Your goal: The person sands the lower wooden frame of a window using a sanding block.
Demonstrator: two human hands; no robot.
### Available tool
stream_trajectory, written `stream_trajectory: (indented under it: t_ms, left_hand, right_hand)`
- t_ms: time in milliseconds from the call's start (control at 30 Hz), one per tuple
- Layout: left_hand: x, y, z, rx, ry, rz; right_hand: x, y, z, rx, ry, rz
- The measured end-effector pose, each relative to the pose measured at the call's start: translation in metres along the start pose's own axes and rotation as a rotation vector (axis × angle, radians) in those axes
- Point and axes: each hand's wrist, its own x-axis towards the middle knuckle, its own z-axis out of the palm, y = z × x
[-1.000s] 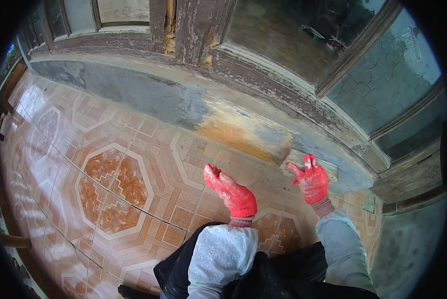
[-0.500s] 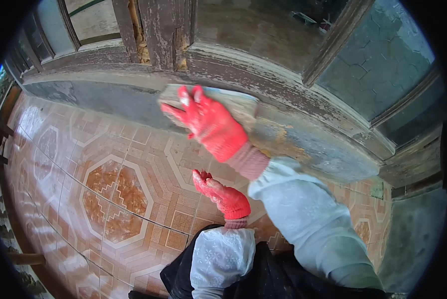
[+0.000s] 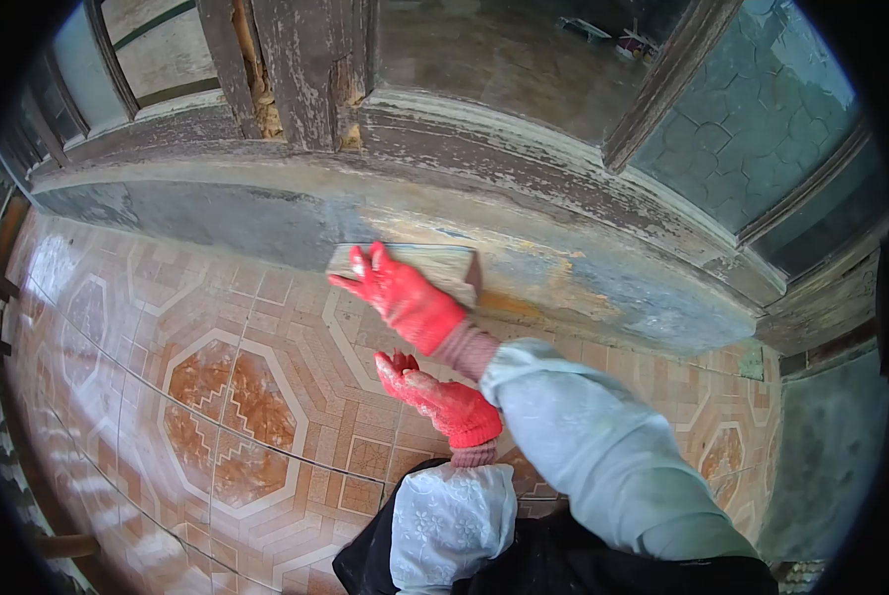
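The right hand (image 3: 410, 302), in a red glove, held a wooden board (image 3: 446, 262), fingers spread over its back. The board was near the middle of the view, toward 11 o'clock, in front of the low wall (image 3: 216, 220). I could not tell if it touched the wall. A yellow patch (image 3: 512, 306) showed at 4 o'clock from the board, and a big window (image 3: 524, 59) at 1 o'clock. The left hand (image 3: 446, 403), at 6 o'clock from the right, was loosely cupped above the tile floor (image 3: 350, 446), thumb and fingers a little apart.
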Motion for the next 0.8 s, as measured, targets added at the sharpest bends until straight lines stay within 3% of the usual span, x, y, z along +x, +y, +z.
stream_trajectory:
  t_ms: [67, 100, 200, 233, 267, 300, 367, 433, 533, 600, 700, 767, 800]
  left_hand:
    - [0.013, -0.006, -0.006, 0.009, 0.104, 0.020]
    - [0.018, -0.013, -0.012, 0.017, 0.089, 0.022]
    - [0.019, -0.023, -0.017, -0.074, 0.033, -0.071]
    - [0.018, -0.025, -0.016, -0.098, 0.020, -0.093]
    - [0.013, -0.017, -0.011, -0.079, 0.012, -0.109]
    - [0.008, -0.009, -0.009, -0.059, 0.005, -0.124]
    - [0.000, -0.003, -0.006, -0.057, -0.025, -0.092]
    - [-0.007, 0.000, -0.001, -0.058, -0.045, -0.054]
    - [-0.019, 0.003, 0.006, -0.059, -0.089, -0.029]
    - [-0.025, 0.002, 0.007, 0.018, -0.121, -0.013]
    - [-0.022, -0.002, 0.007, 0.051, -0.087, 0.064]
    - [-0.017, 0.011, 0.013, 0.086, -0.041, 0.047]
    - [-0.017, 0.016, 0.013, 0.100, -0.023, 0.032]
  right_hand:
    - [0.054, -0.014, -0.001, 0.420, -0.213, -0.156]
    - [0.043, -0.010, 0.000, 0.426, -0.223, -0.143]
    - [-0.041, 0.028, 0.010, -0.208, 0.100, -0.011]
    - [-0.077, 0.049, 0.009, -0.219, 0.087, -0.018]
    - [-0.118, 0.079, 0.001, -0.373, -0.098, -0.242]
    - [-0.161, 0.104, -0.003, -0.343, -0.209, -0.259]
    - [-0.258, 0.144, -0.013, 0.424, -0.251, 0.304]
    - [-0.324, 0.171, -0.012, 0.381, -0.220, 0.369]
    - [-0.302, 0.169, -0.016, 0.419, -0.216, 0.407]
    - [-0.240, 0.138, -0.015, 0.564, -0.144, 0.523]
    - [-0.138, 0.083, -0.006, 0.336, -0.168, 0.252]
    - [-0.092, 0.068, -0.003, -0.203, 0.024, -0.112]
    - [-0.096, 0.068, -0.002, -0.196, 0.010, -0.099]
